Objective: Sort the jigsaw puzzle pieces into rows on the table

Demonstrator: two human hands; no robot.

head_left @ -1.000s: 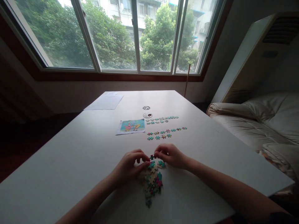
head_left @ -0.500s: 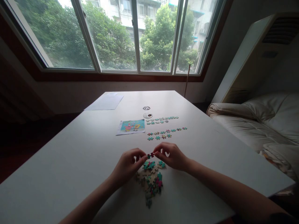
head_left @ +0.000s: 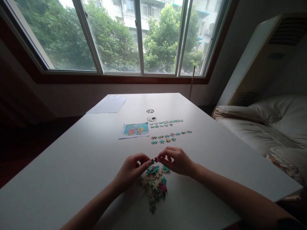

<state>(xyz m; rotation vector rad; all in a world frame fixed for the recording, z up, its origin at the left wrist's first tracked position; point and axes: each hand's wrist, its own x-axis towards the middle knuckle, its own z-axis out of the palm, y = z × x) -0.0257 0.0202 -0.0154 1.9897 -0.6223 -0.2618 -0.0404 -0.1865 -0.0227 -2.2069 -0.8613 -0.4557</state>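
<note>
Between my two hands is a small dark red and teal puzzle piece (head_left: 154, 160), held just above the near part of the table. My left hand (head_left: 134, 166) pinches its left end with thumb and forefinger. At its right end, the fingertips of my right hand (head_left: 176, 160) close on it too. Whether it is one piece or two joined ones, I cannot tell. Directly below lies a loose heap of puzzle pieces (head_left: 157, 185), some teal or pink, others showing bare wood-coloured backs. My left hand partly covers the heap's upper left side.
Beyond my hands, puzzle pieces lie in rows (head_left: 167, 136), with paler rows (head_left: 165, 123) behind. Left of them is a cartoon picture sheet (head_left: 135, 129). Two round items (head_left: 151, 118) and white papers (head_left: 106, 104) lie farther back on the white table (head_left: 79, 153). A sofa (head_left: 259, 127) stands right.
My right hand has shifted very slightly down, and its fingers have changed angle a little. The puzzle piece stays pinched between both hands.
</note>
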